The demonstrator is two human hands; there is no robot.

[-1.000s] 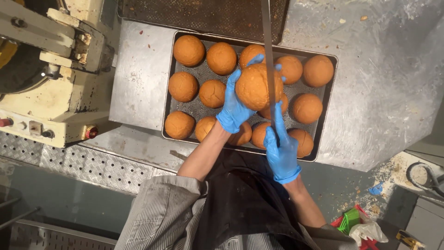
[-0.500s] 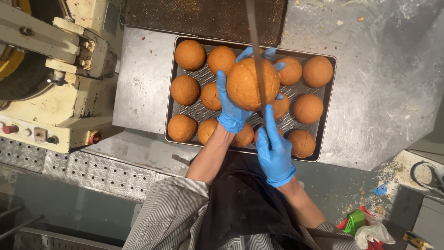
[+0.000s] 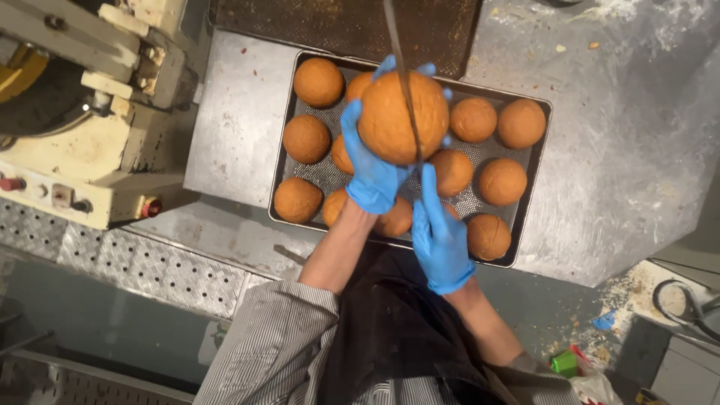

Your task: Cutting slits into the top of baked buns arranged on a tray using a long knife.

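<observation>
Starting off to the left of the baking tray (image 3: 525,217): there's a cream-coloured machine (image 3: 82,142) with a red knob (image 3: 152,207) on its near corner, sitting well clear of the tray. Below it runs a strip of perforated metal plate (image 3: 142,266). The tray itself sits on a steel table (image 3: 232,127), and it's a dark-rimmed perforated thing full of round golden-brown buns (image 3: 319,82).

Over the middle of the tray, the left hand (image 3: 371,169) in a blue glove is cupped round one big bun (image 3: 403,118), fingers wrapped around its far side so the blue tips poke out at the top and right edge. So that bun is lifted up above the tray's middle, blocking a few of the ones under it.

A long thin knife blade (image 3: 401,82) runs straight across the held bun, coming in from past the tray's far edge and ending at the bun's near side. The right hand (image 3: 439,232), also blue-gloved, is just near of the bun over the tray's front edge, closed around what must be the knife handle with one finger stretched out along it toward the bun. Can't actually see the handle itself, the glove hides it.

Right side of the tray has a few more buns in rows. Past the tray to the right the table is dusted with flour (image 3: 622,11) and crumbs.
</observation>
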